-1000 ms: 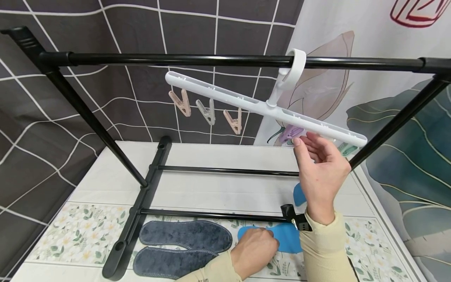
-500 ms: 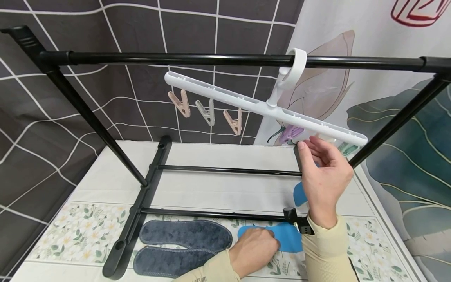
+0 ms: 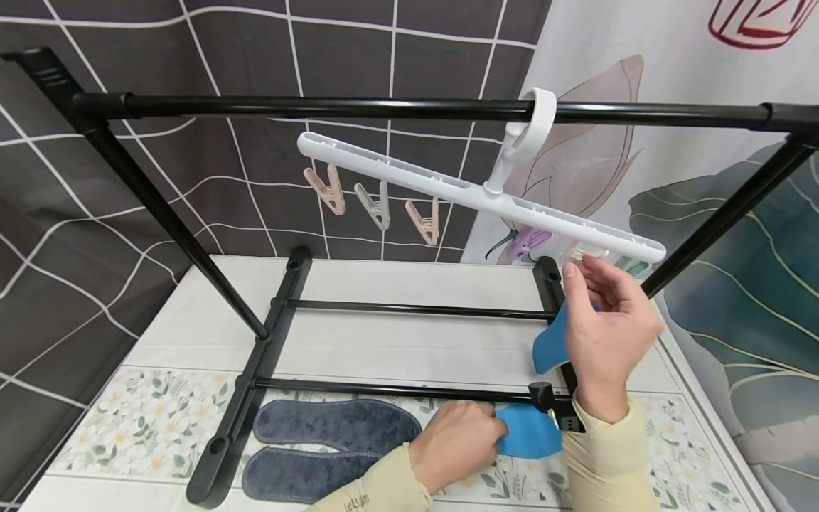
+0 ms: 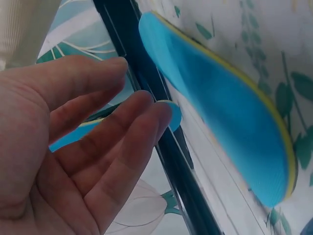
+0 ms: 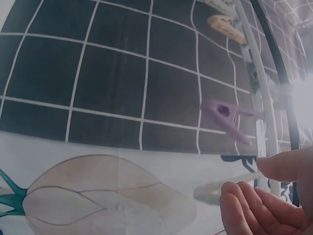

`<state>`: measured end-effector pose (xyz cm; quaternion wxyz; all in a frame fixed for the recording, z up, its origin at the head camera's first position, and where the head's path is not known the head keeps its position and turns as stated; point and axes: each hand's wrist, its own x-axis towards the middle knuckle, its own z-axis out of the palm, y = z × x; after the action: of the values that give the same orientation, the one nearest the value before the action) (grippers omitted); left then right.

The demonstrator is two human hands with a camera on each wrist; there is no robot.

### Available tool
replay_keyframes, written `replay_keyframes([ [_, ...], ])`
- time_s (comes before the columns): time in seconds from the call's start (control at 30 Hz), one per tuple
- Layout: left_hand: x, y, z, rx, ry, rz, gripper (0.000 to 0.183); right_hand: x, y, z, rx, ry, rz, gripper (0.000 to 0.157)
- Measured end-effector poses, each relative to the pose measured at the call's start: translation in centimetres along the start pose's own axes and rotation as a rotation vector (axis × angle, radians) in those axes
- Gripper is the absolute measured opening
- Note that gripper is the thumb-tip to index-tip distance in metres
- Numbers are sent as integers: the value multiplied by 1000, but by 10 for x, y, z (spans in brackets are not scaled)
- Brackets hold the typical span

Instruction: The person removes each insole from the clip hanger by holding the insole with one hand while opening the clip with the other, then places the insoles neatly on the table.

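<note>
In the head view my right hand (image 3: 608,327) is raised below a white hanger bar (image 3: 473,193), fingertips right at a pale clothespin (image 3: 585,250). In the right wrist view that pale clothespin (image 5: 210,193) overlaps the gap between thumb and fingers, and a purple clothespin (image 5: 227,117) hangs apart beyond them. Low down, my left hand (image 3: 454,441) is over a blue insole (image 3: 527,430), covering part of it. From the left wrist, its fingers are loosely bent and hold nothing, with the yellow-edged insole (image 4: 220,107) beside them. Another blue insole (image 3: 552,348) is partly hidden behind my right hand.
A black rack's top rail (image 3: 320,107) carries the hanger by its hook. Several clothespins, such as a pink one (image 3: 424,222), hang along the bar. Two grey fuzzy insoles (image 3: 339,427) lie at the front left. The rack's lower bars (image 3: 397,389) cross above the white surface.
My right hand has shifted right from beside the purple clothespin to the pale one, uncovering more of the far blue insole. The left hand has slid slightly left. The hanger has barely stirred.
</note>
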<state>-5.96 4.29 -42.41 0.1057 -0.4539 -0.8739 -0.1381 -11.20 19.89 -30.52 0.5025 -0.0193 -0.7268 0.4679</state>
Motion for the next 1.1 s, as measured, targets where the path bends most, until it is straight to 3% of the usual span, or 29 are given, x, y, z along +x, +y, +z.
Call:
replay_keyframes([
  [0.17, 1, -2, -3, -20, 25, -41, 10, 1, -5, -5, -51, 52, 30, 25],
  [0.33, 2, -5, -6, -51, 108, -72, 12, 2, -10, -9, -84, 89, 23, 23],
  [0.73, 7, -14, -13, -117, 235, -162, 14, 9, 9, -20, -39, 203, -21, 23],
  [0.93, 12, -18, -16, -113, 284, -191, 17, 11, 3, -22, -17, 227, -21, 29],
  [1.1, 15, -20, -15, -116, 307, -195, 20, 13, 7, -25, -63, 209, 16, 34],
])
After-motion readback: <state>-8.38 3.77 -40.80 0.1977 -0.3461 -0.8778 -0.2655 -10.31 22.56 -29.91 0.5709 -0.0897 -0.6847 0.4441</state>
